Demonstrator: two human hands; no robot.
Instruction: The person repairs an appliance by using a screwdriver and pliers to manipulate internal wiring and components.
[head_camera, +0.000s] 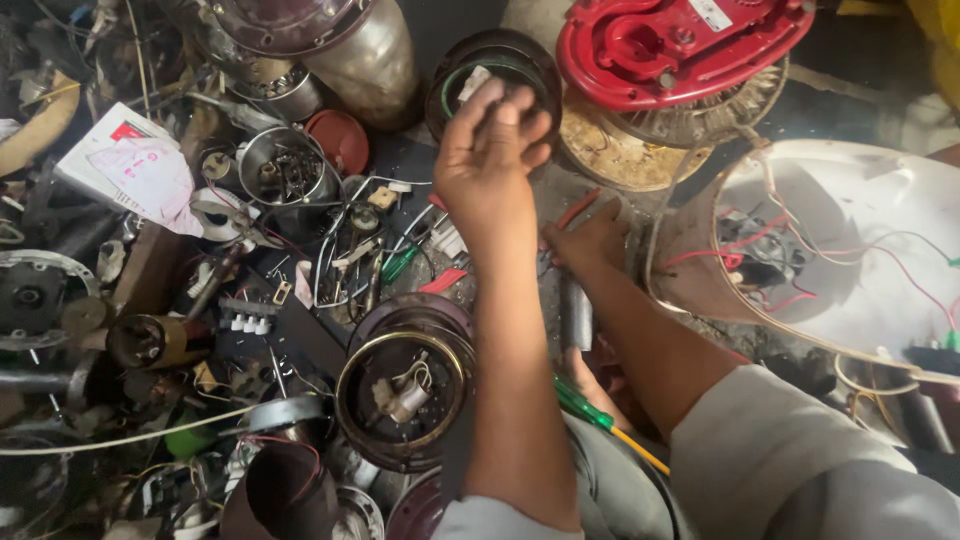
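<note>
My left hand (488, 150) is raised over the clutter with its fingertips bunched on something small that I cannot make out. Just beyond it sits a dark round motor housing (500, 60) with a green wire inside. My right hand (592, 240) is low on the floor, its fingers closed on a red-handled tool (577, 208). A grey metal cylinder (575, 312) lies beside that wrist. On my lap rests a green-handled screwdriver (583, 403).
A brown round housing with coils (405, 385) lies left of my left forearm. A red appliance base (680, 45) is at the top right and a white shell with red wires (850, 250) at the right. A tin of screws (285, 170) and scattered parts fill the left.
</note>
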